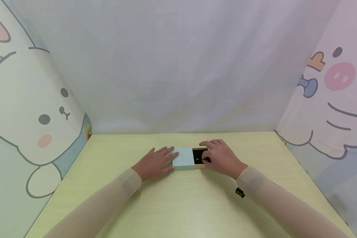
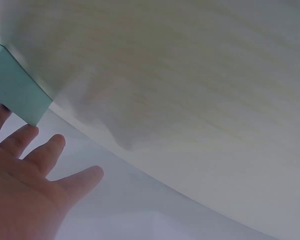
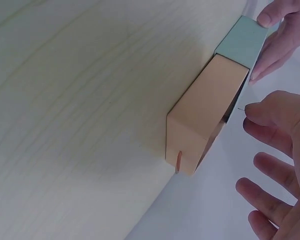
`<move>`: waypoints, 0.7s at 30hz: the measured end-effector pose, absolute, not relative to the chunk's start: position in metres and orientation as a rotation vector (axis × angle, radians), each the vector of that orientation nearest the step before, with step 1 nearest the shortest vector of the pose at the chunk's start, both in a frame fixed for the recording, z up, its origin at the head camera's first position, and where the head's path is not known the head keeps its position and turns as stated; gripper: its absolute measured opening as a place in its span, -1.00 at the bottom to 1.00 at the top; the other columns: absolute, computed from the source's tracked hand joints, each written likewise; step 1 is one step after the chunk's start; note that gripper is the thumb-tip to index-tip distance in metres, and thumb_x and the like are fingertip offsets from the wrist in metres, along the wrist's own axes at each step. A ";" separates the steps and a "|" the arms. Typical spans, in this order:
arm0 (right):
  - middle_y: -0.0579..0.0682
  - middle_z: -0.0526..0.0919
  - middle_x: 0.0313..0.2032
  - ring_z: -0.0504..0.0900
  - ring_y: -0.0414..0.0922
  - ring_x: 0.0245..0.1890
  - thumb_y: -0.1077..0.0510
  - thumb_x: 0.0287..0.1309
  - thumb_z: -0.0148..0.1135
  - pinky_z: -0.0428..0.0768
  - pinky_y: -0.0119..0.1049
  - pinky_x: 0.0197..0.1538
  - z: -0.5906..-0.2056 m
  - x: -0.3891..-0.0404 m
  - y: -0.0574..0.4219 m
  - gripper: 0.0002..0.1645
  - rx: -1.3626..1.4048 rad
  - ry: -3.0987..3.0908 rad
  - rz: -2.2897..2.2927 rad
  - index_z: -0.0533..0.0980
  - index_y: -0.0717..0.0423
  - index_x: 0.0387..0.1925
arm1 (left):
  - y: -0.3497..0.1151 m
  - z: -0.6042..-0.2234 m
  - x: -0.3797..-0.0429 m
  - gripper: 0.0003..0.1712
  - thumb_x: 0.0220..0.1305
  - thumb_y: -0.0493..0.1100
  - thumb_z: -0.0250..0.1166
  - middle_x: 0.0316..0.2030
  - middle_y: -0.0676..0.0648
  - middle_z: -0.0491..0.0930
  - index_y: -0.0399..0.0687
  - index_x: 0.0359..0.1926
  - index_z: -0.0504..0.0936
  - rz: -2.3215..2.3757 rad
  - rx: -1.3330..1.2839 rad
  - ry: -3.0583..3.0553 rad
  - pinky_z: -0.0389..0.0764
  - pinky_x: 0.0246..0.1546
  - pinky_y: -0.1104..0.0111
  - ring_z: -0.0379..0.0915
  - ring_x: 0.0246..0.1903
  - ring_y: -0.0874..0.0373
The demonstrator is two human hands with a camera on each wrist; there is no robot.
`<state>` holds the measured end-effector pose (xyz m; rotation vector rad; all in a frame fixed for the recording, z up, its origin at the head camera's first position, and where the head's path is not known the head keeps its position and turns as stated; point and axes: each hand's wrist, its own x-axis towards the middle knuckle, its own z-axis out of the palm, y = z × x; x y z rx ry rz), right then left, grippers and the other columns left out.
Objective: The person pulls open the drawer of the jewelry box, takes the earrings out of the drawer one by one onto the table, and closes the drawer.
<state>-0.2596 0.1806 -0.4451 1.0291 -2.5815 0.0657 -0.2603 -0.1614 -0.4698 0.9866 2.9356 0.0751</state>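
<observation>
A pale mint drawer-style box [image 1: 183,158] lies on the table, its peach tray [image 3: 205,95] pulled partway out to the right. Black lining [image 1: 197,155] shows inside the tray, with a small silvery star-like piece [image 1: 197,159] on it. My left hand [image 1: 157,163] rests against the left end of the mint sleeve, fingers spread and fairly straight. Over the tray, my right hand [image 1: 222,158] pinches a thin wire-like piece [image 3: 241,108] between thumb and index finger; its other fingers are apart. Exactly what this piece is, I cannot tell.
The box stands on a pale wooden table [image 1: 178,205]. A short ribbon-like pull loop [image 3: 178,162] sticks out from the tray's end. A white curtain [image 1: 178,66] hangs behind, and cartoon-printed cloths stand at both sides. A small black strap [image 1: 240,192] hangs by my right sleeve.
</observation>
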 end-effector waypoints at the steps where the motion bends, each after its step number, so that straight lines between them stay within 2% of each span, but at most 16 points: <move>1: 0.06 0.85 0.37 0.85 0.15 0.31 0.14 0.35 0.68 0.73 0.20 0.48 -0.445 -0.259 0.181 -0.87 1.031 -2.579 0.073 0.90 -0.20 -0.31 | -0.161 -0.470 -0.260 -0.19 0.82 0.34 0.22 0.88 -0.04 0.31 0.32 0.88 0.34 0.078 0.990 2.937 0.45 0.73 -0.46 0.30 0.85 -0.17; 7: 0.06 0.87 0.35 0.86 0.14 0.30 0.14 0.34 0.70 0.75 0.21 0.47 -0.445 -0.255 0.181 -0.88 1.051 -2.559 0.098 0.90 -0.19 -0.31 | -0.162 -0.470 -0.261 -0.19 0.82 0.32 0.23 0.87 -0.06 0.33 0.29 0.88 0.35 0.071 1.008 2.942 0.48 0.71 -0.46 0.32 0.84 -0.17; 14: 0.00 0.88 0.32 0.89 0.10 0.25 0.06 0.25 0.82 0.81 0.14 0.37 -0.450 -0.252 0.181 -0.82 1.099 -2.497 0.081 0.87 -0.23 -0.36 | -0.164 -0.472 -0.261 -0.21 0.82 0.29 0.24 0.87 -0.07 0.34 0.27 0.87 0.36 0.102 1.014 2.946 0.48 0.70 -0.47 0.33 0.84 -0.18; 21: 0.02 0.89 0.32 0.90 0.08 0.23 0.09 0.20 0.85 0.83 0.11 0.33 -0.454 -0.244 0.179 -0.78 1.130 -2.453 0.115 0.87 -0.24 -0.39 | -0.164 -0.473 -0.262 -0.19 0.82 0.32 0.24 0.88 -0.05 0.32 0.30 0.88 0.35 0.082 1.010 2.952 0.47 0.71 -0.46 0.32 0.84 -0.16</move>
